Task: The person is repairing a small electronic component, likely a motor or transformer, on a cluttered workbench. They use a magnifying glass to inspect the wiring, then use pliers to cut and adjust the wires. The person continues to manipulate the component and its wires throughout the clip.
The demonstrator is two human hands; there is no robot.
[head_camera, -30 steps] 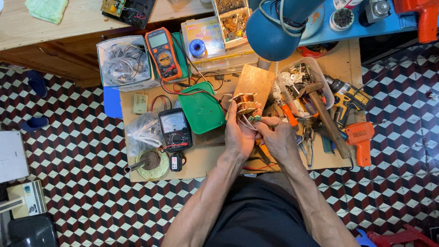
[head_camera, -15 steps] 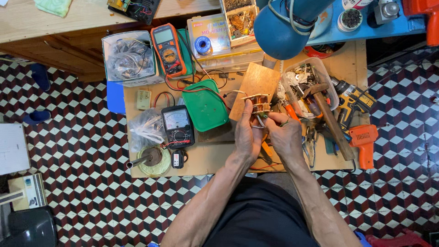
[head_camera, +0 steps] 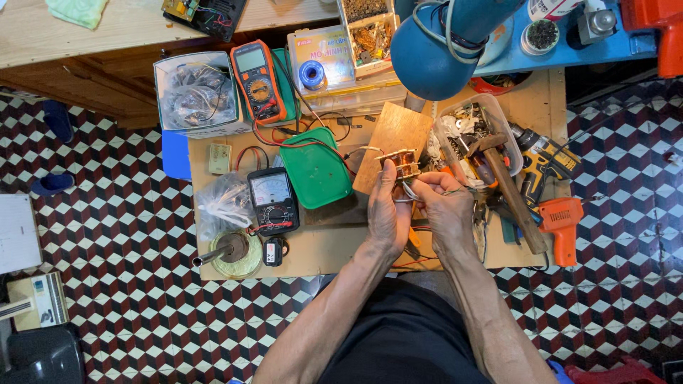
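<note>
Counted on the low workbench: two multimeters are lying there, one orange digital multimeter and one black analogue multimeter. Two power tools are resting at the right, one yellow-black cordless drill and one orange glue gun. One hammer, one green lid and one wooden block are showing.

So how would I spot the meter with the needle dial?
Start at the low wooden work board on the tiled floor. Left of the green lid lies a black meter, white dial on top; the orange meter above it has a grey screen instead.
</note>
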